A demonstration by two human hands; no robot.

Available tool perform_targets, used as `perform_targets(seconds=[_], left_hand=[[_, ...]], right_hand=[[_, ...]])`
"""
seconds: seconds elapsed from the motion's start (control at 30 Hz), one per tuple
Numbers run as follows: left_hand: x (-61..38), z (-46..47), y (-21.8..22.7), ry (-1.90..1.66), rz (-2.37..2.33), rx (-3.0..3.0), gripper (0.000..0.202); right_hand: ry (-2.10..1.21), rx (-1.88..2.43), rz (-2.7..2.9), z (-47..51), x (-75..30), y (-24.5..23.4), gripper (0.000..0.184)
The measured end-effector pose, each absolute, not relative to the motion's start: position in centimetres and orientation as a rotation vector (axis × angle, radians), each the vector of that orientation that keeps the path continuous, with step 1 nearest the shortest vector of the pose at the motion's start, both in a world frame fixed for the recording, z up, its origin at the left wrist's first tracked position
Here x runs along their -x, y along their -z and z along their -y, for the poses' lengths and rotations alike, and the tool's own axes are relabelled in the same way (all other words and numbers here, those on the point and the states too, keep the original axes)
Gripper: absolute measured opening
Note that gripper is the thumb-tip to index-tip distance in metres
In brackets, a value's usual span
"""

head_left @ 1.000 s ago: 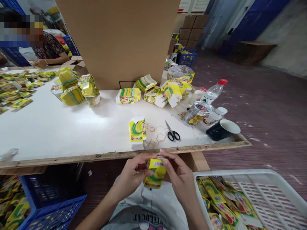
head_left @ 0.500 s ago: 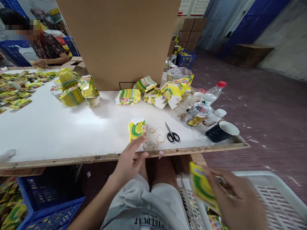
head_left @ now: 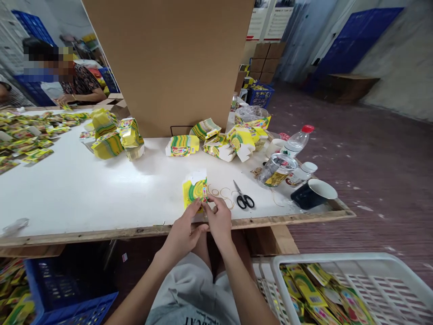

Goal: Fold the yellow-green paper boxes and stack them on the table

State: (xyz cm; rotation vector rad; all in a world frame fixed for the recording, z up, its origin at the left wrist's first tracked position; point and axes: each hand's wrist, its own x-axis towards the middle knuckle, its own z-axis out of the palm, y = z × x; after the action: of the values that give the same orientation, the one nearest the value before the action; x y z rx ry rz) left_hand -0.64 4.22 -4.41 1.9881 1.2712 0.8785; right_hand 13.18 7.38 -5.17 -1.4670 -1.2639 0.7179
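A flat yellow-and-green printed carton (head_left: 196,187) with a white flap at its top lies near the table's front edge, apparently on other flat cartons. My left hand (head_left: 182,230) rests its outstretched fingertips on the carton's lower part, thumb held apart below. At the right edge of the same carton, my right hand (head_left: 219,219) has its thumb and fingers pinched together. The fingers cover the carton's lower right corner. Just right of it lie several thin rubber bands (head_left: 223,193), partly behind my right hand, and scissors (head_left: 244,198) with black handles.
A white basket (head_left: 338,256) of flat cartons stands at lower right, a blue crate (head_left: 77,304) at lower left. Assembled cartons (head_left: 182,145) sit before a tall cardboard sheet (head_left: 169,67). A dark mug (head_left: 311,194) and bottles (head_left: 297,142) line the right edge. Another person (head_left: 83,83) sits at far left.
My right hand has come from above the white basket to the carton on the table, and the carton it carried is now out of it. My left hand stays by the table carton.
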Motion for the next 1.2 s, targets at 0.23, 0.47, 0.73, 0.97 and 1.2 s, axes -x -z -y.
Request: perform_targets(seconds=[0.23,0.47,0.73,0.97,1.2], left_hand=[[0.8,-3.7,3.3,-1.313,-1.163,-1.479,0.043],[1.3,-2.8,1.8,-1.235,-0.815,-0.833,0.045],[-0.9,-1.1,2.5,-0.991,-0.586,-0.733,0.048],[-1.8,-0.8,3.2,-1.041,-0.761,-0.770,0.040],[-3.5,-0.2,3.6,-1.054,-0.893,-0.951,0.051]], right_hand=[[-0.753,1.375,1.100,-6.0,-12.6,4.3,0.016],[-1.180,1.175,0.999,-0.6,-14.7,3.8,0.025],[-1.301,1.166,0.843,2.4,-15.6,4.3,0.026],[-1.295,1.257,0.825,3.0,-15.8,2.6,0.034],[-1.108,1.377,0.896,4.1,-16.7,4.0,0.030]])
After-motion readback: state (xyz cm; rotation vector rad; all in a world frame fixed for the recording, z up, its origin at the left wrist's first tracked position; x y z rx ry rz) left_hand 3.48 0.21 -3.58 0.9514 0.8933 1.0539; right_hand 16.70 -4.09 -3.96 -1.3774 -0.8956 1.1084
